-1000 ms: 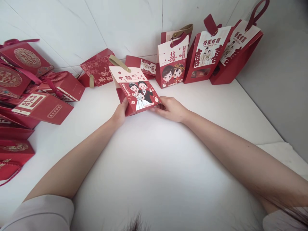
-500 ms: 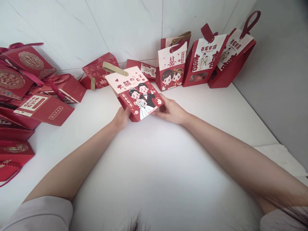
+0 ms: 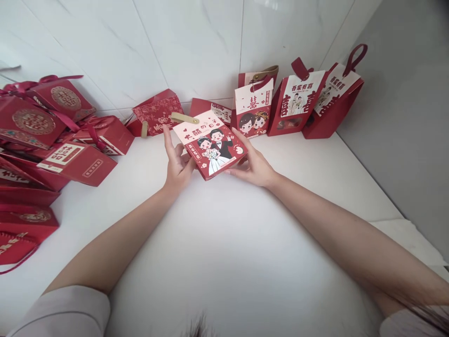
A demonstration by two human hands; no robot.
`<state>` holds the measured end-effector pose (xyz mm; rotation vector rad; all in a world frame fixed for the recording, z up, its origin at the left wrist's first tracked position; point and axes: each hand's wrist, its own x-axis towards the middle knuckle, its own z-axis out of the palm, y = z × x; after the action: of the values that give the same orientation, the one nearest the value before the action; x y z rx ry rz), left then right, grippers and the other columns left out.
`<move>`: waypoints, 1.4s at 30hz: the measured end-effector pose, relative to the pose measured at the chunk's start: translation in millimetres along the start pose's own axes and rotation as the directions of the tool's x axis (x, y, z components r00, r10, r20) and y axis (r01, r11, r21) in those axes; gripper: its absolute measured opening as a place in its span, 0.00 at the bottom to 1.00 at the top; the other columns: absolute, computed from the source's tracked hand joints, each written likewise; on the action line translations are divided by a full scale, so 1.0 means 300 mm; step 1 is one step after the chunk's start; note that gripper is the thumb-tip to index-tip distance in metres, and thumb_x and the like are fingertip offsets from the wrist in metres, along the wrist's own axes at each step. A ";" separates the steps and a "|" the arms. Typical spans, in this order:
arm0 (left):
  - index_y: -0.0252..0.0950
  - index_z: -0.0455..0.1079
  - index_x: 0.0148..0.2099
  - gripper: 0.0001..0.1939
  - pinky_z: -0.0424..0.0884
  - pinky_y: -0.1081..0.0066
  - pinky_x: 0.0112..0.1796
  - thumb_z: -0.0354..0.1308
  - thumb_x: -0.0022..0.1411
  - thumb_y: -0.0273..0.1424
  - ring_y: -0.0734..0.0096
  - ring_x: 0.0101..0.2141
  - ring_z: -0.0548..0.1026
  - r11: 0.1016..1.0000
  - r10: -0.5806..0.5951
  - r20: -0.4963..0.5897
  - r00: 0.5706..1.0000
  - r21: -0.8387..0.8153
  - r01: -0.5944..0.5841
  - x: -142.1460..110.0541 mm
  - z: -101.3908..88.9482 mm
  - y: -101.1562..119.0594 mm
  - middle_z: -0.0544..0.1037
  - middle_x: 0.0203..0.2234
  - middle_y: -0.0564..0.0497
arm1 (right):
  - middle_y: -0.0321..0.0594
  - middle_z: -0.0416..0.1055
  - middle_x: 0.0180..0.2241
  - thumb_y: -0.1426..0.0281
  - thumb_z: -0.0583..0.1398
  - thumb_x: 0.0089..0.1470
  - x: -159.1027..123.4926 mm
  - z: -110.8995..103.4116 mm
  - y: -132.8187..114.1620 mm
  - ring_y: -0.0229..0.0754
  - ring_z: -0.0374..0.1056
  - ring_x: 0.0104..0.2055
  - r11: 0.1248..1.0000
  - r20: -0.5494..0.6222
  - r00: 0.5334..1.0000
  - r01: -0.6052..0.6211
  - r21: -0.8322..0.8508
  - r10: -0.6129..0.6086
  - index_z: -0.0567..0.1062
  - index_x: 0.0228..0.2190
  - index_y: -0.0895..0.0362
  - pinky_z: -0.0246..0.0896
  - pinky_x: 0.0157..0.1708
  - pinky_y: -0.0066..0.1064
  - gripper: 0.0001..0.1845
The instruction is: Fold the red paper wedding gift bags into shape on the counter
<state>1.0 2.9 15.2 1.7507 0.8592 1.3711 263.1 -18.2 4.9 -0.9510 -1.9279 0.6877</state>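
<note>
One red-and-white cardboard gift box (image 3: 217, 150) with a tan strap (image 3: 185, 118), tilted over the white surface (image 3: 210, 234); left hand (image 3: 175, 168) wide, fingers spread by its left side; right hand (image 3: 258, 166) gripping its right edge. Light, even support best; hard pinching could crease it

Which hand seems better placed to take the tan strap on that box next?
Probably the left: the left hand has its fingers near the tan strap, while the right hand grips the box at its opposite side.

Smooth cardboard-like box (image 3: 214, 149); glossy ribbon (image 3: 63, 117); smooth white tabletop (image 3: 217, 243); glossy marbled tiles (image 3: 196, 42)
</note>
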 end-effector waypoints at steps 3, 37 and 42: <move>0.52 0.54 0.74 0.43 0.73 0.57 0.61 0.66 0.63 0.53 0.49 0.65 0.72 1.000 0.000 0.009 1.000 0.021 0.000 0.005 0.000 0.003 0.70 0.67 0.44 | 0.52 0.57 0.73 0.42 0.63 0.60 -0.007 -0.001 -0.003 0.59 0.72 0.62 1.000 0.006 1.000 0.017 -0.002 -0.017 0.38 0.75 0.46 0.78 0.51 0.47 0.58; 0.43 0.74 0.54 0.30 0.76 0.48 0.57 0.73 0.51 0.46 0.45 0.57 0.79 0.949 -0.301 0.023 0.953 -0.091 0.302 0.036 -0.015 -0.033 0.82 0.54 0.46 | 0.48 0.66 0.69 0.61 0.73 0.49 -0.010 0.032 0.013 0.58 0.74 0.63 0.993 0.078 0.997 0.000 -0.117 0.009 0.55 0.71 0.46 0.71 0.61 0.51 0.54; 0.42 0.74 0.54 0.31 0.75 0.48 0.57 0.74 0.50 0.47 0.45 0.56 0.79 0.950 -0.302 0.013 0.953 -0.078 0.302 0.034 -0.013 -0.030 0.83 0.53 0.46 | 0.49 0.67 0.68 0.61 0.73 0.49 -0.010 0.032 0.009 0.58 0.74 0.63 0.994 0.082 0.996 -0.023 -0.106 0.032 0.56 0.70 0.47 0.71 0.61 0.52 0.54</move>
<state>-1.3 16.8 13.1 1.4873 1.0119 1.1837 256.6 -20.0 -3.1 -1.0294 -2.0449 0.6567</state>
